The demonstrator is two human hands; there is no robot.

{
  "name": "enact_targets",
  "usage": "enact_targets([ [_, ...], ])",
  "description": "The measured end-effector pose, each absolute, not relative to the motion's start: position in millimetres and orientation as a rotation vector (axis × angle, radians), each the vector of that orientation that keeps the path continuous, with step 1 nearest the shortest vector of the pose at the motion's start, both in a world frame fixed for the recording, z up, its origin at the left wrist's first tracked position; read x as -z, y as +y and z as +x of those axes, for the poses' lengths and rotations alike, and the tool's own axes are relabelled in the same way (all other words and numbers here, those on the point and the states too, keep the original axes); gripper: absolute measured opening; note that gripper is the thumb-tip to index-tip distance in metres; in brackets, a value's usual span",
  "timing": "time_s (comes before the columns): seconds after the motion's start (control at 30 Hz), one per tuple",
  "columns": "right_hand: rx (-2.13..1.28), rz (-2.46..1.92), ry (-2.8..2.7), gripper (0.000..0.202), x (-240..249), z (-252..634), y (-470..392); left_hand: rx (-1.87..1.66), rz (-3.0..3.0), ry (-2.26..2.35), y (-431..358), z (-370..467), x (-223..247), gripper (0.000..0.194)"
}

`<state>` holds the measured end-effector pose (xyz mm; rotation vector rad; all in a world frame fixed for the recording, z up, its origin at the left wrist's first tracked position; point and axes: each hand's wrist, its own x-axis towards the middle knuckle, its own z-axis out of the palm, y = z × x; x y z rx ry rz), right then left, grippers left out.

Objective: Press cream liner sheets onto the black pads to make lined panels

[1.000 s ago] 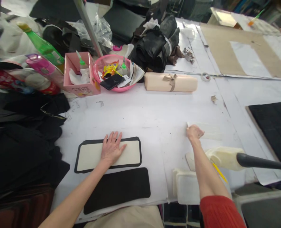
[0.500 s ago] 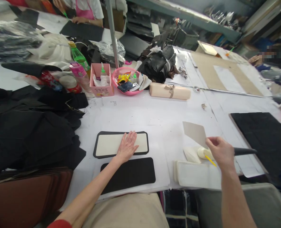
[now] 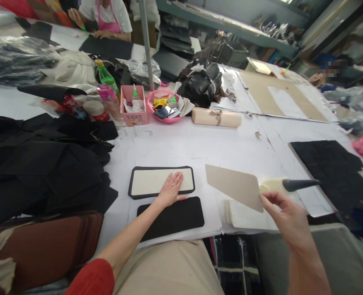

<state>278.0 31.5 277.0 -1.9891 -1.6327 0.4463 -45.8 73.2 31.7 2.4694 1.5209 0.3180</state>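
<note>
Above the right side of the white-covered worktop, the right hand is clamped, thumb against fingers, on one end of a flat taupe panel with rounded corners. Half a second ago I saw that panel foreshortened; now it has swung round, its broad face toward my camera and its far end reaching left past the stack of whitish, rounded rectangular panels. I cannot tell whether that far end touches the worktop.

The left hand lies flat with fingers extended, gripping nothing, on a cream rectangular panel framed by a black border. A second ago it pressed nearer the middle; now it has slid toward the right end. I read this as the cream piece being already seated while the taupe one has come into play.

Just below the left hand lies a plain black rounded panel. Farther out, I have a loose heap of black sheet material to the left and a peach-coloured roll tied with ribbon behind.
</note>
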Motion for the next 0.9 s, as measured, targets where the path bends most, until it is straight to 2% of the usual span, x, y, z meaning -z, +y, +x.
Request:
enact_targets([
  [0.33, -0.498, -1.989, -1.645, 0.031, -289.4, 264.2, -9.0, -0.295, 2.535, 1.537, 62.3, -55.9, -22.2, 0.095],
  [0.43, -0.515, -1.98, -1.687, 0.029, -297.4, 261.2, -20.4, -0.33, 2.488, 1.488, 66.9, -58.6, -30.7, 0.089],
  [0.5, -0.532, -1.962, -1.714, 0.028, -302.1, 258.5, -27.4, -0.441, 2.385, 1.5, 64.8, -62.2, -42.1, 0.076],
  [0.6, -0.571, -1.921, -1.751, 0.028, -308.3, 254.4, -36.2, -0.736, 2.088, 1.61, 46.2, -67.9, -57.4, 0.047],
  [0.7, -0.694, -1.867, -1.781, 0.026, -313.0, 250.7, -42.1, -0.863, 1.562, 1.525, 14.4, -67.9, -58.2, 0.032],
  [0.8, -0.882, -1.795, -1.792, 0.023, -315.7, 245.8, -45.0, -0.81, 1.025, 1.3, -13.6, -61.9, -48.6, 0.037],
  [0.9, -1.082, -1.717, -1.763, 0.022, -316.9, 238.5, -45.8, -0.798, 0.78, 1.223, -28.0, -56.3, -44.4, 0.048],
])
